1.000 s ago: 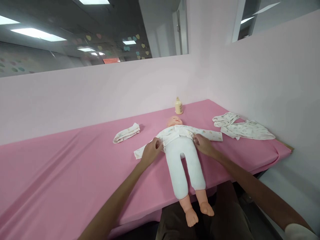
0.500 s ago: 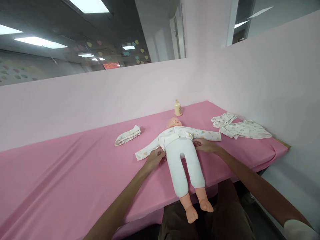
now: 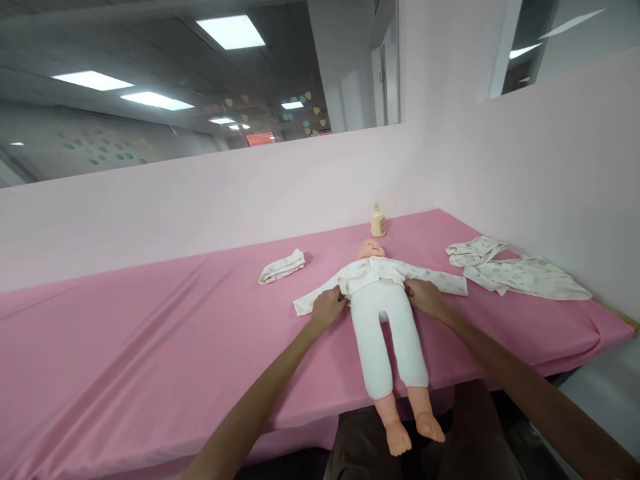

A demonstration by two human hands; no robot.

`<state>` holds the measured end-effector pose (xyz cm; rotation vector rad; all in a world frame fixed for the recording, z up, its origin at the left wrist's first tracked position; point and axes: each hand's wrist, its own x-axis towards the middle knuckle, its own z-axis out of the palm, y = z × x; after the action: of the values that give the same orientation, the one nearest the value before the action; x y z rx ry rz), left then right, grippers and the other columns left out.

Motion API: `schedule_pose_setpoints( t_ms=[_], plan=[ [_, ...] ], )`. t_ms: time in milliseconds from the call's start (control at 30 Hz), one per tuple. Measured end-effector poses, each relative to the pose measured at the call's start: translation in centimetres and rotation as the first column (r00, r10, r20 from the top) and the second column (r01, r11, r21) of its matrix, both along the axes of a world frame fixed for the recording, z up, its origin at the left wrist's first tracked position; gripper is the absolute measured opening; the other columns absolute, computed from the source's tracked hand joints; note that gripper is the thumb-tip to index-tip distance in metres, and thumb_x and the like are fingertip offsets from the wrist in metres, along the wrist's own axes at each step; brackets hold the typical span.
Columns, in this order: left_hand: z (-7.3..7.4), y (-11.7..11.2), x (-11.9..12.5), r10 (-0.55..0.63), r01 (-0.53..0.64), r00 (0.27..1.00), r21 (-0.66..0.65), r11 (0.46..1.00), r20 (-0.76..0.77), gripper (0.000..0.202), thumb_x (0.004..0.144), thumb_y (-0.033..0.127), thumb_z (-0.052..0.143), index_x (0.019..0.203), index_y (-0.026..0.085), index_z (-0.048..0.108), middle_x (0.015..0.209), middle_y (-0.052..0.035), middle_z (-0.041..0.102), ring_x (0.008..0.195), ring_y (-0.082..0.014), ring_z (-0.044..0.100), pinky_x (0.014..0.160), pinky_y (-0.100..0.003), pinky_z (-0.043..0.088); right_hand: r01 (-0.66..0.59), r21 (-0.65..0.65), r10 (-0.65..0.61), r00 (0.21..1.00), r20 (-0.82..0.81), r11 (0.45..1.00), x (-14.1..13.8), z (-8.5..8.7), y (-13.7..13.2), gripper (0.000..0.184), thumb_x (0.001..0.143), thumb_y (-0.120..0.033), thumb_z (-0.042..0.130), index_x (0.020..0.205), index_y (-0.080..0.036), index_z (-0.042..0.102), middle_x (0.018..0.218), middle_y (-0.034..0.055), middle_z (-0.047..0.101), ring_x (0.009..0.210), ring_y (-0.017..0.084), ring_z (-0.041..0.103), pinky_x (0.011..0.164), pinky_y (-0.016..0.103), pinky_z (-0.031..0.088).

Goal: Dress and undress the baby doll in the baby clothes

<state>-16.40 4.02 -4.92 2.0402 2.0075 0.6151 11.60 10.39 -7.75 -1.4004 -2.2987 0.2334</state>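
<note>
A baby doll (image 3: 385, 333) lies on its back, its head towards the wall and its bare feet over the near table edge. It wears a white long-sleeved baby shirt (image 3: 373, 272) with small prints, both sleeves spread out. My left hand (image 3: 329, 309) is closed at the shirt's lower left side, fingers pinching its hem. On the other side, my right hand (image 3: 424, 297) is closed on the hem beside the doll's waist. The fingertips of both hands are partly hidden by the cloth and the doll's body.
Pink cloth covers the table (image 3: 165, 360). A folded white garment (image 3: 282, 267) lies to the left, and more printed baby clothes (image 3: 530, 275) lie at the right. Behind the doll's head stands a cream pump bottle (image 3: 379, 221). Walls with windows border the back and right.
The view has swung left, so everything sits farther right. Both hands have moved slightly up the doll's sides with the shirt hem, and the shirt's front lies flatter.
</note>
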Motion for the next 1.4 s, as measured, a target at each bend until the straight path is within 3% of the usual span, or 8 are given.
schedule_pose_setpoints(
  t_ms=[100,167,400,533,667,900,1167,1400],
  plan=[
    [1.7,0.6,-0.6,-0.055,0.128,0.867,-0.116,0.985,0.495,0.018,0.079,0.033,0.055,0.089,0.018,0.054,0.072,-0.0012,0.060,0.061,-0.0141,0.056,0.053,-0.024,0.037,-0.022,-0.007,0.022,1.000,-0.022,1.000,-0.1,-0.1,0.2,0.015,0.079,-0.012,0.045,0.069,-0.021,0.052,0.077,0.0040,0.064,0.068,0.017,0.053,0.058,0.028,0.027],
    [2.1,1.1,-0.5,-0.047,0.126,0.774,-0.081,0.989,0.631,0.027,0.081,0.043,0.055,0.089,0.018,0.053,0.068,0.0008,0.056,0.055,-0.0112,0.051,0.049,-0.022,0.034,0.002,-0.011,-0.003,0.997,-0.071,1.000,-0.2,-0.1,0.4,0.016,0.081,-0.015,0.044,0.070,-0.021,0.053,0.079,0.0037,0.065,0.072,0.018,0.055,0.059,0.027,0.029],
    [0.6,3.5,1.5,0.056,-0.087,0.981,0.157,0.984,0.187,0.038,0.088,0.046,0.046,0.062,0.019,0.041,0.061,0.0010,0.050,0.059,-0.0134,0.044,0.058,-0.026,0.029,0.098,-0.007,-0.096,0.952,-0.291,0.995,-0.3,-0.6,0.2,0.030,0.088,-0.034,0.039,0.068,-0.020,0.056,0.071,0.0026,0.063,0.069,0.018,0.055,0.062,0.027,0.033],
    [0.7,4.9,0.2,0.256,-0.233,0.963,0.225,0.946,-0.083,0.032,0.092,0.040,0.041,0.069,0.019,0.048,0.070,-0.0026,0.058,0.066,-0.0165,0.051,0.059,-0.027,0.029,0.173,-0.008,-0.163,0.911,-0.378,0.985,0.7,-1.1,0.0,0.029,0.087,-0.036,0.040,0.070,-0.020,0.056,0.073,0.0027,0.062,0.069,0.018,0.054,0.064,0.028,0.034],
    [1.5,6.5,-5.2,0.448,-0.401,0.876,0.247,0.882,-0.179,0.030,0.095,0.032,0.031,0.098,0.017,0.057,0.094,-0.0077,0.065,0.085,-0.0200,0.060,0.067,-0.027,0.039,0.203,-0.020,-0.194,0.898,-0.394,0.979,2.0,-1.7,-0.3,0.028,0.085,-0.035,0.039,0.068,-0.020,0.054,0.073,0.0033,0.062,0.068,0.018,0.053,0.063,0.029,0.035],
    [-0.2,7.6,-17.1,0.441,-0.434,0.742,0.139,0.890,-0.505,0.043,0.083,0.014,0.037,0.122,0.007,0.055,0.131,-0.0223,0.052,0.123,-0.0362,0.046,0.098,-0.045,0.036,0.173,-0.056,-0.181,0.902,-0.393,0.983,2.6,-2.0,-1.3,0.028,0.087,-0.035,0.039,0.074,-0.020,0.058,0.082,0.0059,0.065,0.076,0.020,0.057,0.068,0.031,0.040],
    [-1.8,9.4,-20.5,0.498,-0.475,0.805,0.153,0.867,-0.323,0.037,0.082,0.016,0.038,0.111,0.009,0.059,0.122,-0.0226,0.056,0.119,-0.0376,0.043,0.100,-0.049,0.030,0.125,-0.076,-0.143,0.935,-0.324,0.989,1.8,-2.3,-1.4,0.032,0.090,-0.039,0.038,0.081,-0.020,0.061,0.092,0.0074,0.067,0.085,0.023,0.060,0.077,0.037,0.042],
    [0.1,9.1,-18.7,0.552,-0.542,0.834,0.227,0.809,0.021,0.017,0.084,0.021,0.038,0.082,0.014,0.053,0.101,-0.0192,0.059,0.109,-0.0342,0.050,0.094,-0.048,0.036,0.144,-0.096,-0.169,0.914,-0.368,0.985,2.4,-1.8,-1.7,0.034,0.090,-0.043,0.039,0.086,-0.020,0.063,0.094,0.0076,0.067,0.085,0.024,0.060,0.076,0.037,0.044]
  ],
)
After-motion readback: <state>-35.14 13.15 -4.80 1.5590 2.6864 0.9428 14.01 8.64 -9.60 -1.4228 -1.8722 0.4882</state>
